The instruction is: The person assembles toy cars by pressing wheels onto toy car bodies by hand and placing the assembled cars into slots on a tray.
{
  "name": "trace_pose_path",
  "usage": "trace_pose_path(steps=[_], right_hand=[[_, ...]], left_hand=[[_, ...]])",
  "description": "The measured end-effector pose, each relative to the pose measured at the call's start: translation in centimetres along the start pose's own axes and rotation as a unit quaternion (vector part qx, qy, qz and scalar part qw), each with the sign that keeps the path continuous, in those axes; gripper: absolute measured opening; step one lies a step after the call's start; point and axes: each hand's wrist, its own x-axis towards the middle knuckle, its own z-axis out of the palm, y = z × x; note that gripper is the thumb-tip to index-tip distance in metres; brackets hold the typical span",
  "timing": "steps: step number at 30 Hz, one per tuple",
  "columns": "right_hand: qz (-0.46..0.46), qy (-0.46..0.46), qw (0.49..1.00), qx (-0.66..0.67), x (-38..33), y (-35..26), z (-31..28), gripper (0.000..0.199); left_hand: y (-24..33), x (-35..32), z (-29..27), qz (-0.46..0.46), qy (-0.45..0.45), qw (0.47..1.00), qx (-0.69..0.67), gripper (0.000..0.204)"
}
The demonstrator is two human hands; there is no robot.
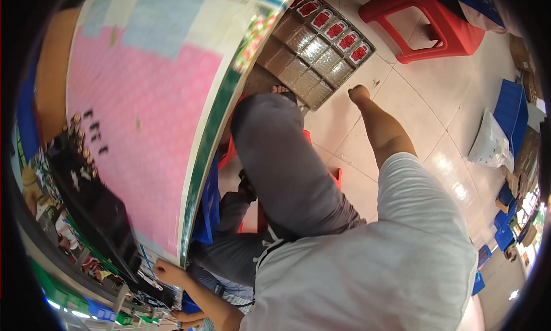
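Observation:
My left hand (166, 271) reaches out from the lower edge to the near corner of a table (209, 136) with a green and white rim. Its fingers are curled at the edge, and I cannot tell whether they hold anything. A pink mat (155, 113) covers the tabletop. A black tray (97, 199) with small brass-coloured parts lies beside the hand, and a few small dark pieces (94, 130) sit on the mat. My right hand is out of view. My white shirt (402, 262) and grey-clad leg (281, 164) fill the middle.
A brown compartment tray (313, 50) with red-filled packs lies on the tiled floor beyond my feet. A red plastic stool (425, 21) stands behind it. Blue crates (511, 110) and a clear plastic bag (491, 141) are at the right. Another person's hand (186, 317) shows at the bottom.

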Motion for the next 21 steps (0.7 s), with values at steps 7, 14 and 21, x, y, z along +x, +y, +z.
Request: trace_pose_path(steps=[7,14,21], right_hand=[[0.066,0.165,0.977,0.122,11.8,-3.7,-1.6,0.057],[0.116,0.172,0.964,0.166,19.6,-1.8,-1.8,0.059],[0.145,0.034,0.989,0.021,20.0,-5.0,-2.2,0.074]], left_hand=[[0.1,-0.8,-2.5,-0.033,-0.028,0.999,0.007,0.041],[1.6,-0.7,-1.8,-0.062,-0.140,0.986,-0.068,0.036],[-0.4,0.8,-2.2,-0.141,-0.092,0.978,-0.126,0.046]])
